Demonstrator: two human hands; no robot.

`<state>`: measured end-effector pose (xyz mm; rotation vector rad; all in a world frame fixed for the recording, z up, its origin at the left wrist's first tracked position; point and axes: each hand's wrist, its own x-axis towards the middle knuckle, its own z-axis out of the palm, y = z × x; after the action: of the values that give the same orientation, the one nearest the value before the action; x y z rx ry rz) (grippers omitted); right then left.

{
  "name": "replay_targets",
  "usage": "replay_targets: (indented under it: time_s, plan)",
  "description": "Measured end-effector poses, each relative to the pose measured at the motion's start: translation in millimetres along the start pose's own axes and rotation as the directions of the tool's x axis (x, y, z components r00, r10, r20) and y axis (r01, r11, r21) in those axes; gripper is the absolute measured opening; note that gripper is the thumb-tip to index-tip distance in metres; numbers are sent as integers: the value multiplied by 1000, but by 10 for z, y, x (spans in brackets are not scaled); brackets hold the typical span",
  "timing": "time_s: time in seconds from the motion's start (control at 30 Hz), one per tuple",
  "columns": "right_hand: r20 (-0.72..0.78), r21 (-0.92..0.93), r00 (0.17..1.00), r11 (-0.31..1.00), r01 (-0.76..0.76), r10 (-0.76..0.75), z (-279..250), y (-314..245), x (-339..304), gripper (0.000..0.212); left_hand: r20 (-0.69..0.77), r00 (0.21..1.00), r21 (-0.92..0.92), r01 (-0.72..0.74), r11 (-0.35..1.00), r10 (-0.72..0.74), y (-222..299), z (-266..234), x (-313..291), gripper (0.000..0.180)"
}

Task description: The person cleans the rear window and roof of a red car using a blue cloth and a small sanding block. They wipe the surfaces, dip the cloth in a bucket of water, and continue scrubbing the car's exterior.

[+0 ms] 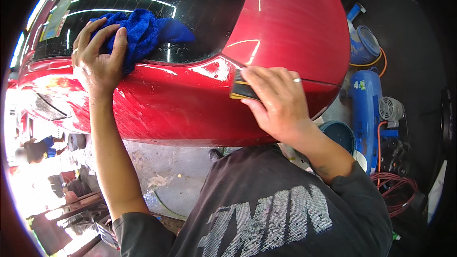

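Note:
In front of me is a red car (178, 104) with a dark glass window (209, 0), wet with droplets along its lower edge. My left hand (100, 59) grips a crumpled blue microfiber cloth (140, 35), pressed against the glass near the red edge. Farther right, my right hand (278, 97) holds a small black and yellow sanding block (242, 87) on the paintwork, just below a panel seam. My fingers partly cover the block, and its underside is hidden. Whitish wet streaks mark the paint below the cloth.
A blue air compressor tank (365, 114) stands at the right, with a coiled reddish hose (397, 192) nearby. Beside it are a blue drum (365, 43) and a dark teal bucket (339, 135). Another person (40, 150) is at the far left on the concrete floor (164, 162).

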<state>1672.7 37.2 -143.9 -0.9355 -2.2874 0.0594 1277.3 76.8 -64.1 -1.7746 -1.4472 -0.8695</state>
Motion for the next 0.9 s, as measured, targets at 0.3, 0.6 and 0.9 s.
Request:
replay_targets:
  time_s: [0.3,0.6,0.9]
  plan:
    - [-83,-130,996,991,17,-28,111,-126,6,67,13,1000,49,-4,999,3,52,-66,-27,27]
    - [-46,-149,999,989,21,-28,50,-147,12,67,-33,999,37,2,999,0,1,-17,-48,30]
    - [-34,-107,997,992,68,-72,111,-134,83,66,-45,999,68,-11,998,14,-7,-29,-54,31]
